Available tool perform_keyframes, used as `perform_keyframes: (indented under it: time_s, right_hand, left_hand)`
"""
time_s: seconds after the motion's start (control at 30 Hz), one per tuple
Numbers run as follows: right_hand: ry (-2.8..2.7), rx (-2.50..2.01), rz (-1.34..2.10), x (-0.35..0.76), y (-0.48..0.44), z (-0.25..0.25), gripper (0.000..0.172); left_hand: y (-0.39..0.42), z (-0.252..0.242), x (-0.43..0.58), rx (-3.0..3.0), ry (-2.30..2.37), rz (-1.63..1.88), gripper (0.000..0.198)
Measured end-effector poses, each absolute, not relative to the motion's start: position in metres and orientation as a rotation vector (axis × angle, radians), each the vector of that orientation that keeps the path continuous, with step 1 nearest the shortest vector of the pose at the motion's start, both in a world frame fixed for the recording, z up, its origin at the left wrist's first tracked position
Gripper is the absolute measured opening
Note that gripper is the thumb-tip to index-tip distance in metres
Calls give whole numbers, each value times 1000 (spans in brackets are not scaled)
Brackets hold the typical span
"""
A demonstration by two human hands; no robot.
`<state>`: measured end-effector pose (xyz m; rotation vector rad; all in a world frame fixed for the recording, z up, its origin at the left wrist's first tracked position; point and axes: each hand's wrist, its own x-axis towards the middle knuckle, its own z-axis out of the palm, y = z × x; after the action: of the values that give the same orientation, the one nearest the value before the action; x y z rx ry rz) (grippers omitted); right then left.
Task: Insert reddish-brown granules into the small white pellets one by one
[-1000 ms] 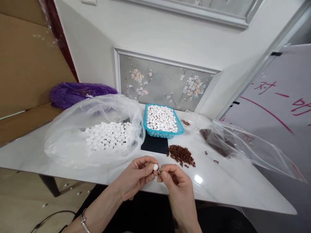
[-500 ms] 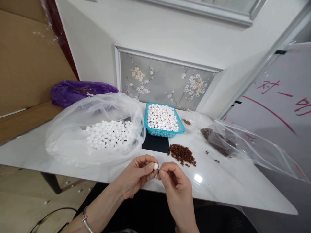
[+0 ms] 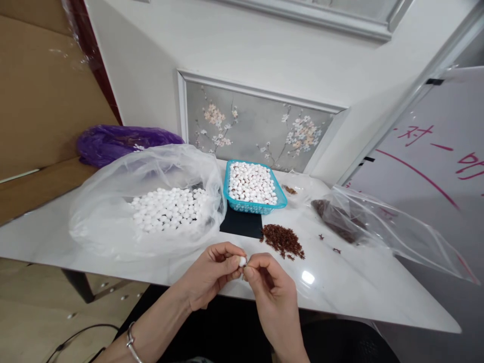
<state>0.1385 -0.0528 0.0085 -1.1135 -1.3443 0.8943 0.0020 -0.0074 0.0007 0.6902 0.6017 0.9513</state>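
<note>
Between thumb and fingertips my left hand (image 3: 217, 272) grips a small white ball (image 3: 242, 261) above the table's front edge. My right hand (image 3: 273, 287) is pinched closed against the ball's right side; whatever lies between its fingertips is too small to make out. Beyond the hands is a pile of small reddish-brown star-shaped pieces (image 3: 283, 240). A turquoise basket (image 3: 252, 207) full of white balls stands behind a black flat piece (image 3: 242, 224). On the left, an open clear plastic bag (image 3: 102, 222) holds many white balls.
A purple bag (image 3: 102, 146) lies at the back left beside cardboard (image 3: 34, 91). To the right, a clear zip bag (image 3: 401, 227) holds brown pieces, with two loose pieces near it. A whiteboard (image 3: 427, 166) with red writing leans at the right.
My right fingertips have closed in slightly on the ball, which sits a little lower. Otherwise the hands and the objects on the table keep their places.
</note>
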Motion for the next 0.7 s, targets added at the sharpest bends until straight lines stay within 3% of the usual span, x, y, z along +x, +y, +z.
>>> perform_keyframes:
  time_s: [0.7]
  right_hand:
    - [-1163, -1163, 1055, 137, -47, 12, 13]
  left_hand:
    - [-8, 8, 5, 779, 607, 979, 11]
